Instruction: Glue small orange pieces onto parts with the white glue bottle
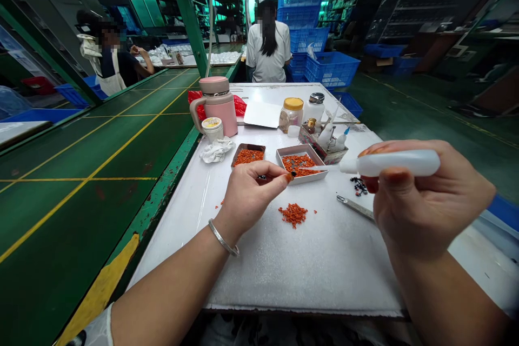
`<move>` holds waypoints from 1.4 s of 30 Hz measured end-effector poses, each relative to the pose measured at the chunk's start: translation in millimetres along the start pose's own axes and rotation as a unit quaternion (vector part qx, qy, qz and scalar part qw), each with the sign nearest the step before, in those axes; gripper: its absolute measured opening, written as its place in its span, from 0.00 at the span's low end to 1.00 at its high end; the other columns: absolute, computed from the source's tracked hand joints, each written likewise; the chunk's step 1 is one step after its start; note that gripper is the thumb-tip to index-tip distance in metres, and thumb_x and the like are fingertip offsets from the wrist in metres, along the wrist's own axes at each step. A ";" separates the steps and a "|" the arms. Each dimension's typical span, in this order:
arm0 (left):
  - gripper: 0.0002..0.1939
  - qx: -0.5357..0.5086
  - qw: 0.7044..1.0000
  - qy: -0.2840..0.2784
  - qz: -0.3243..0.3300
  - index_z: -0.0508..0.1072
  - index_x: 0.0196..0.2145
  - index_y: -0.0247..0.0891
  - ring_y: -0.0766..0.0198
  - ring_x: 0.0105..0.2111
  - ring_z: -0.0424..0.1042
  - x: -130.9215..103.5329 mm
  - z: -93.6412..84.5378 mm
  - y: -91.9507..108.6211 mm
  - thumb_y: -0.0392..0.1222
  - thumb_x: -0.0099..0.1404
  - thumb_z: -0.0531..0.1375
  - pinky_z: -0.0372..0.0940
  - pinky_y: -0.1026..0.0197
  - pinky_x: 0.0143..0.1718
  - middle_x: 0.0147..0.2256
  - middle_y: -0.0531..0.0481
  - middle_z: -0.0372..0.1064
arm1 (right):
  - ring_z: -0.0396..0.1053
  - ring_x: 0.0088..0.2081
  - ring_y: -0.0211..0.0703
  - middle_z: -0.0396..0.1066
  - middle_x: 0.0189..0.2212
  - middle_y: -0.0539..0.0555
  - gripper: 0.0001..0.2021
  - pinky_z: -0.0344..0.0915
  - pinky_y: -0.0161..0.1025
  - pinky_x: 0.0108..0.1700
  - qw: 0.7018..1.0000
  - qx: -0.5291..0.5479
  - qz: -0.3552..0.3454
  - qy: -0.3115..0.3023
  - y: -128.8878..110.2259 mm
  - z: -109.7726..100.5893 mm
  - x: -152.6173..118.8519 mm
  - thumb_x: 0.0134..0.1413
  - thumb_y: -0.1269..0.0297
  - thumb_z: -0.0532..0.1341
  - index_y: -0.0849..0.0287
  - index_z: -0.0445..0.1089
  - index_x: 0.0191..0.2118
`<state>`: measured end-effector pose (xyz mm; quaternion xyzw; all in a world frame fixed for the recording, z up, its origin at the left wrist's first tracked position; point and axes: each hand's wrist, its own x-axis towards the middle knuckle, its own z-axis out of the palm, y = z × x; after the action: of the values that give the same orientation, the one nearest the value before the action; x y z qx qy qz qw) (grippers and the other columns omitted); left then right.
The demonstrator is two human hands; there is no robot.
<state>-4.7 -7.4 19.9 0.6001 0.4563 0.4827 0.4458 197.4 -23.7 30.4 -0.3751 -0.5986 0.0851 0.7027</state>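
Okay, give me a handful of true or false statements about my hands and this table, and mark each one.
1. The right hand holds the white bottle. True.
2. The bracelet is on the right wrist. False: it is on the left wrist.
3. The left hand pinches a small black piece. True.
4. The pink flask stands right of the yellow-lidded jar. False: it stands to the jar's left.
5. The loose orange pile lies on the table, outside the boxes. True.
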 end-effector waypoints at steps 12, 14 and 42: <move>0.07 -0.073 0.992 -0.105 -0.002 0.80 0.30 0.36 0.68 0.31 0.66 -0.9 -1.3 -6.1 0.42 0.60 0.66 0.60 0.64 0.35 0.29 0.51 0.74 | 0.68 0.32 0.34 0.73 0.31 0.47 0.07 0.65 0.32 0.33 0.919 0.132 0.259 -0.266 10.4 19.4 -9.9 0.46 0.66 0.72 0.55 0.77 0.34; 0.07 -0.073 0.991 -0.108 -0.006 0.80 0.30 0.35 0.68 0.31 0.66 -0.5 -1.6 -6.5 0.42 0.61 0.66 0.60 0.64 0.35 0.29 0.51 0.73 | 0.68 0.33 0.34 0.72 0.31 0.47 0.07 0.65 0.32 0.35 0.920 0.150 0.264 -0.247 11.2 19.8 -11.9 0.46 0.67 0.73 0.55 0.76 0.32; 0.08 -0.084 0.988 -0.128 -0.019 0.79 0.29 0.36 0.67 0.31 0.65 0.0 -2.5 -6.3 0.44 0.60 0.67 0.60 0.63 0.36 0.29 0.52 0.72 | 0.69 0.31 0.38 0.74 0.29 0.48 0.02 0.64 0.38 0.36 0.966 0.002 0.111 -0.235 6.6 20.4 -14.1 0.52 0.68 0.69 0.55 0.76 0.31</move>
<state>-7.9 -6.0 14.0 0.6084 0.3646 0.4303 0.5583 177.4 -18.4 15.3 -0.4071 -0.7016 0.2492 0.5291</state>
